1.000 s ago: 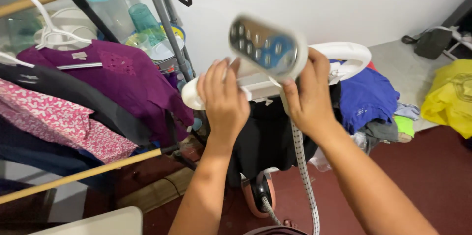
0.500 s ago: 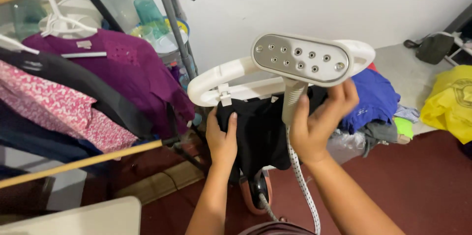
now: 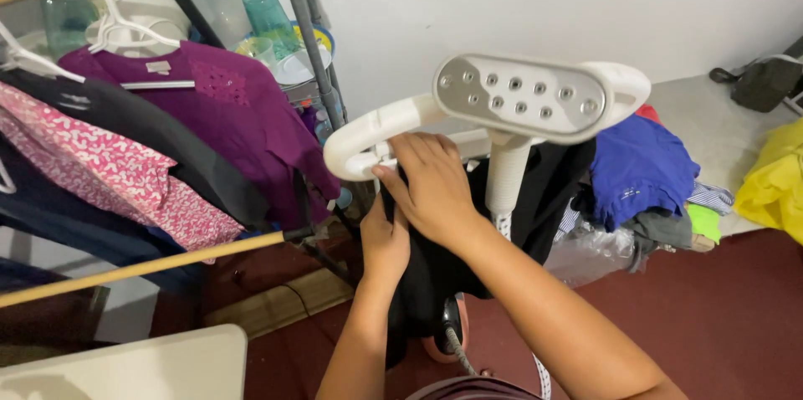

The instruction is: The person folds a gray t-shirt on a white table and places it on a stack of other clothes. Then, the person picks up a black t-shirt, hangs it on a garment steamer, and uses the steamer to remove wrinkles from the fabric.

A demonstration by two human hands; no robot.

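Hands meet at the top of a garment steamer stand in the head view. The right hand lies over a black garment, fingers pressed together and curled down against the cloth just below the white hanger arm. The left hand sits beneath it, closed on a fold of the same cloth. The garment hangs from the stand's top, in front of the pole, down toward the base. Above, the steamer head rests on its hook, its grey plate of steam holes facing up.

To do this well, the cloth should be pulled flat and even along the hanger arm, I judge, with both hands kept clear of the steam plate.

One small pale label shows at the neck of the purple top on the rack at left. No packages or signs show.
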